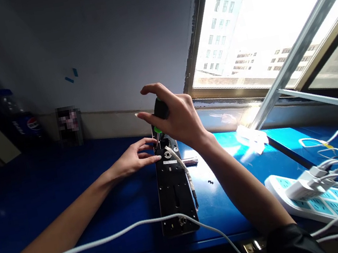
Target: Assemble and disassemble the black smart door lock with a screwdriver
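Observation:
A long black door lock panel (pixel 175 195) lies on the blue table, its back side up, with a round metal hub and a wrapped cable (pixel 182 167) on it. My right hand (pixel 179 114) is above the far end, closed around the dark handle of a screwdriver (pixel 161 108) with a green collar. The screwdriver's shaft points down at the panel's upper left edge; its tip is hard to make out. At that edge, my left hand (pixel 138 154) has its fingers stretched and apart, fingertips and thumb touching the panel close to the shaft.
Small dark screws (pixel 210 182) lie right of the panel. A white power strip (pixel 320 204) with plugs and tangled cords is at the right. A white cable (pixel 110 238) crosses in front of the panel. A Pepsi bottle (pixel 26 121) stands back left; a window (pixel 249 25) is behind.

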Demonstrator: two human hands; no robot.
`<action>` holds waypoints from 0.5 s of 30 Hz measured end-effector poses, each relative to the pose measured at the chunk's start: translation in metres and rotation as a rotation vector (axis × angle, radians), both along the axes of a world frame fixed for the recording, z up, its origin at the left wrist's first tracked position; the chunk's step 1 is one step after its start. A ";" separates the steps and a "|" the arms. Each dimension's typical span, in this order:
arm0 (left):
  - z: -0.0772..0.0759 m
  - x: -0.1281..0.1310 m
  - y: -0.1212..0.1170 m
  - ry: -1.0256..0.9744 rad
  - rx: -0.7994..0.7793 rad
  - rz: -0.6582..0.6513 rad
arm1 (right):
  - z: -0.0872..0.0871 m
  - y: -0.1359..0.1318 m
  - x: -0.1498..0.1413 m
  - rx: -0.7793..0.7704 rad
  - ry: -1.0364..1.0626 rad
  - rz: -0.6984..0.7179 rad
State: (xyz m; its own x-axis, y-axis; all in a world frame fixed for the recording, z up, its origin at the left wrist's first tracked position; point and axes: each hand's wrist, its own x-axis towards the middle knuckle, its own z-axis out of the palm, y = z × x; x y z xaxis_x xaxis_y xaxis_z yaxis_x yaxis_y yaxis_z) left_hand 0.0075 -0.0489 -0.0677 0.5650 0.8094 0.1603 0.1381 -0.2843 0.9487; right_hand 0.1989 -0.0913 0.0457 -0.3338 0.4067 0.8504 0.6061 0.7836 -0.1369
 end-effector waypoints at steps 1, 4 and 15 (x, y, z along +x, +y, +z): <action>0.000 0.000 0.000 -0.003 0.003 -0.004 | 0.002 -0.002 0.001 -0.037 -0.027 0.066; 0.001 0.000 -0.001 -0.011 0.016 -0.010 | 0.010 -0.008 0.009 -0.165 -0.134 0.248; -0.001 0.000 0.000 -0.002 -0.007 -0.011 | 0.012 -0.007 0.020 -0.113 -0.107 0.144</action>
State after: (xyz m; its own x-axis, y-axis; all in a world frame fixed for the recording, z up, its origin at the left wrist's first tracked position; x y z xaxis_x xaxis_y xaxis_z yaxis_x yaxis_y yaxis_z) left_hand 0.0072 -0.0486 -0.0684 0.5734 0.8043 0.1558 0.1335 -0.2793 0.9509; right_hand 0.2189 -0.0979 0.0577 -0.4812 0.4393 0.7586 0.5047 0.8464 -0.1700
